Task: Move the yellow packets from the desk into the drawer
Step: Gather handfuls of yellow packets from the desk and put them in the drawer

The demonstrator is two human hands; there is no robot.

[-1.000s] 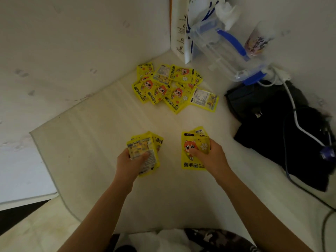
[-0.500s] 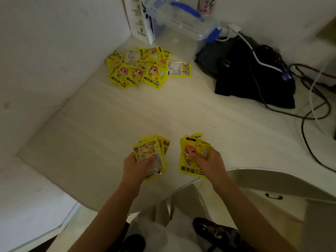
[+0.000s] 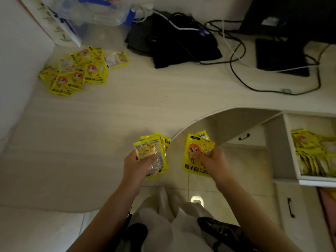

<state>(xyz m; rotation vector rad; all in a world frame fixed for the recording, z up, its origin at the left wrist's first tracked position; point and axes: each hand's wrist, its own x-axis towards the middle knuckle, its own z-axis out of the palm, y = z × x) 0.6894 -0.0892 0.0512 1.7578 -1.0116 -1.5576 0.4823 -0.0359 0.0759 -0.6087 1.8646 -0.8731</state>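
Note:
My left hand [image 3: 138, 168] grips a small stack of yellow packets [image 3: 151, 151] over the desk's front edge. My right hand [image 3: 212, 163] grips another stack of yellow packets [image 3: 195, 151], printed with a red-haired cartoon figure, held past the curved desk edge above the floor. A loose pile of yellow packets [image 3: 81, 70] lies on the desk [image 3: 91, 133] at the far left corner. At the right, the white drawer [image 3: 316, 181] stands pulled out, with several yellow packets [image 3: 312, 151] lying inside it.
A black bag [image 3: 178, 44] and tangled cables [image 3: 254, 57] lie at the back of the desk, beside a clear plastic container [image 3: 98, 13] and a white paper bag [image 3: 60, 24]. A black flat device [image 3: 280, 55] sits at the back right. Closed drawers with black handles [image 3: 243, 137] are below.
The view has swung to the right, bringing the open drawer into sight. Both hands, still holding their packets, have moved back from the pile to the desk's front edge.

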